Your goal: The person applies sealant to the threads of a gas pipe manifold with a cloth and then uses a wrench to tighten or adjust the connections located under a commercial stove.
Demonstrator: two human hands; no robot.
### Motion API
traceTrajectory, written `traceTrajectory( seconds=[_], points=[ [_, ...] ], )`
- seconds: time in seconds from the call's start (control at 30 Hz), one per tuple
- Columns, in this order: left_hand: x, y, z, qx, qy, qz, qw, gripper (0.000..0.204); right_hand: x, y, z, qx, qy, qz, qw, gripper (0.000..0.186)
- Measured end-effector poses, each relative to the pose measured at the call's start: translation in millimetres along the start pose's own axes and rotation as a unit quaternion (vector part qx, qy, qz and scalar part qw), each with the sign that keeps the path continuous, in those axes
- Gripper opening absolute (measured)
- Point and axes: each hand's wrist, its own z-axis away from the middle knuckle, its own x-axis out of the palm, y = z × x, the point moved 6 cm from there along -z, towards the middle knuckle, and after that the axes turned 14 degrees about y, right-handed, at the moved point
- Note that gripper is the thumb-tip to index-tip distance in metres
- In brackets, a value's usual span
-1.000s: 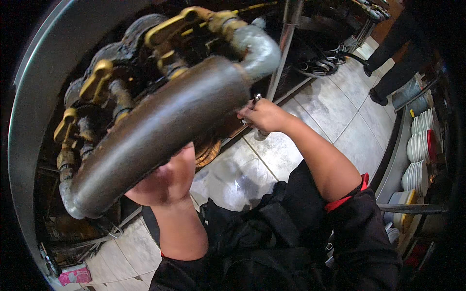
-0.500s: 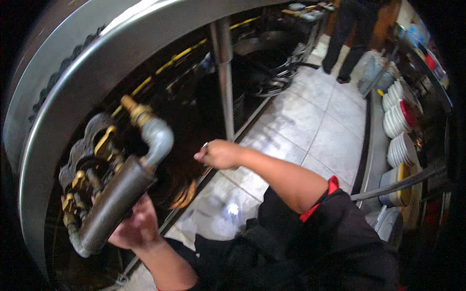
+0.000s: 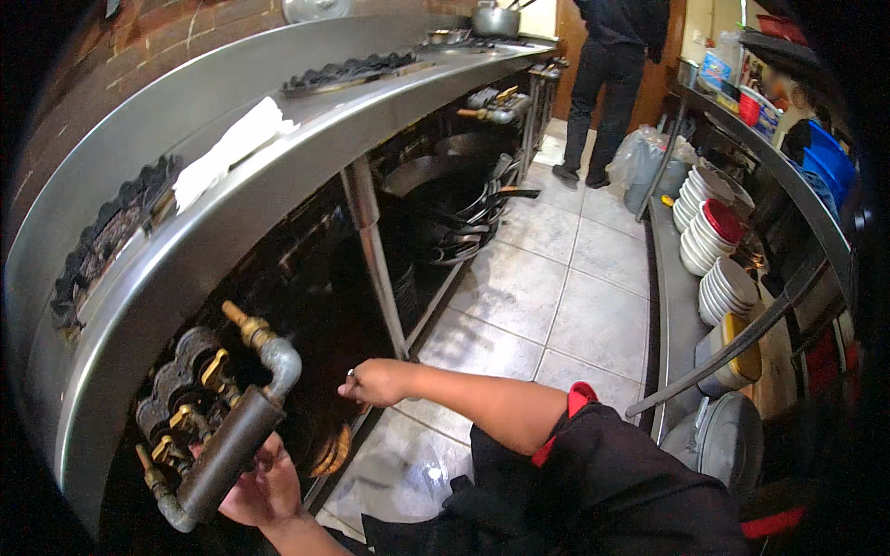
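The floor (image 3: 593,287) is brightly lit, with a sharp spot of glare low in the view and soft grey shadows across it. The tabletop (image 3: 232,218) gleams along its front edge; beneath it, detail sinks into near-black. The hands (image 3: 378,382) and pipe (image 3: 232,454) look slightly soft. Straight edges bow strongly, and the corners darken to black.

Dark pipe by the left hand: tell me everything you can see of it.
The dark pipe is a thick, brownish-black, metal-looking cylinder, smooth and dull. Grey elbows join both ends, the upper carrying a brass-coloured fitting; brass-coloured valves line its left side. It slants from lower left to upper right, below the counter's front edge. The left hand grips it from the right; whether anything else supports it is unclear.
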Motion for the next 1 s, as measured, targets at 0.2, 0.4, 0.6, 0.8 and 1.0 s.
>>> traceTrajectory(
  seconds=[0.2,0.4,0.6,0.8,1.0],
  points=[
    [-10.4,-0.1,4.4,0.003,0.063,0.014,0.998,0.034,5.3,2.1,2.8,0.035,-0.041,0.006,0.999,0.048],
    [-24.1,4.1,-18.2,0.029,0.056,-0.024,0.998,0.032,-6.1,-6.6,4.6,0.013,-0.012,0.002,1.0,0.049],
    [-13.0,3.4,-19.7,0.06,-0.035,-0.076,0.995,0.031,1.0,-1.9,4.8,0.044,-0.021,-0.025,0.999,0.05],
    [-4.9,8.5,3.7,0.155,0.145,-0.155,0.965,0.033,7.4,0.6,1.6,0.036,-0.022,-0.044,0.998,0.052],
    [-21.4,3.7,3.7,0.13,0.18,-0.108,0.969,0.027,7.6,-1.3,5.6,0.016,-0.034,0.01,0.999,0.052]
  ],
)
